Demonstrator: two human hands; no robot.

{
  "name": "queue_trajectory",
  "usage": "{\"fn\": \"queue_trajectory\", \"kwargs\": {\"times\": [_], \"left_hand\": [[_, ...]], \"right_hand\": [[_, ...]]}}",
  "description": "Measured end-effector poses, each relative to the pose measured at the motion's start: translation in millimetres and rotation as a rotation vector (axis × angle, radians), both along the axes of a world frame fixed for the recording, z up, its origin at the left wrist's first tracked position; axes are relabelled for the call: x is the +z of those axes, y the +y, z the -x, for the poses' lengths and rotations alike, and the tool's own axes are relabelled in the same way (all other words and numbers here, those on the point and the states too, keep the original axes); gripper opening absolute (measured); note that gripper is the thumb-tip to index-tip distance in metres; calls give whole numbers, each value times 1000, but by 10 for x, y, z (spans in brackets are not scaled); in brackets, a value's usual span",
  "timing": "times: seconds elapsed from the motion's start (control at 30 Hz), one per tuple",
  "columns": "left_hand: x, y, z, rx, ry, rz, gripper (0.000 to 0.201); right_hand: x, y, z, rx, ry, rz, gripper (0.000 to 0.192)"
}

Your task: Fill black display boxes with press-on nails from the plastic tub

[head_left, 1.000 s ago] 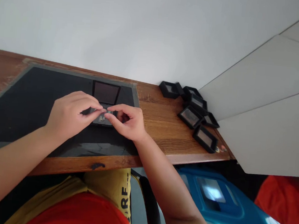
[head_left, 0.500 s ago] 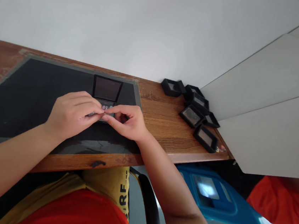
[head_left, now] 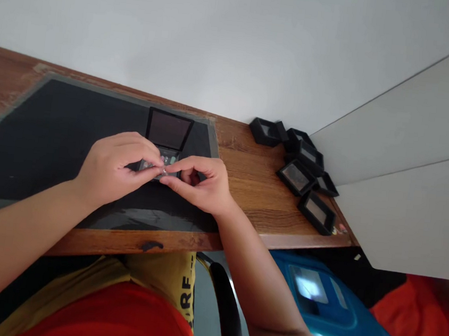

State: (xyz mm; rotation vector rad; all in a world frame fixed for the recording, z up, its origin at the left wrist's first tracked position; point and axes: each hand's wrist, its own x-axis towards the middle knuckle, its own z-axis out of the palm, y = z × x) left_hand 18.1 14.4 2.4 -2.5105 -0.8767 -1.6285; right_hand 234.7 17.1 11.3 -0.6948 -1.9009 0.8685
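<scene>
Surroundings: cluster of small black frame boxes (head_left: 304,171) at right of centre, on the wooden counter (head_left: 247,181), well apart from the hands; blue bin (head_left: 315,295) lower right, below the counter edge.
Mat: black mat (head_left: 51,139) covering the left part of the counter.
Obstruction: both hands cover the near part of the open case; its contents mostly hidden.
Open case: small black case (head_left: 167,140) at frame centre on the mat, lid raised toward the wall, long axis running near to far.
Left hand: left hand (head_left: 116,167) pinched on a tiny pale piece (head_left: 163,171) just over the case.
Right hand: right hand (head_left: 198,184) curled, fingertips meeting the same piece.
</scene>
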Motion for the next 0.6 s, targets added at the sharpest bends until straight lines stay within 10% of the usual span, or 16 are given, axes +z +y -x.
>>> {"fn": "queue_trajectory", "kwargs": {"times": [0.6], "left_hand": [[14,19,22,-115,25,65,14]], "right_hand": [[61,-14,-8,41,-8,83,35]]}}
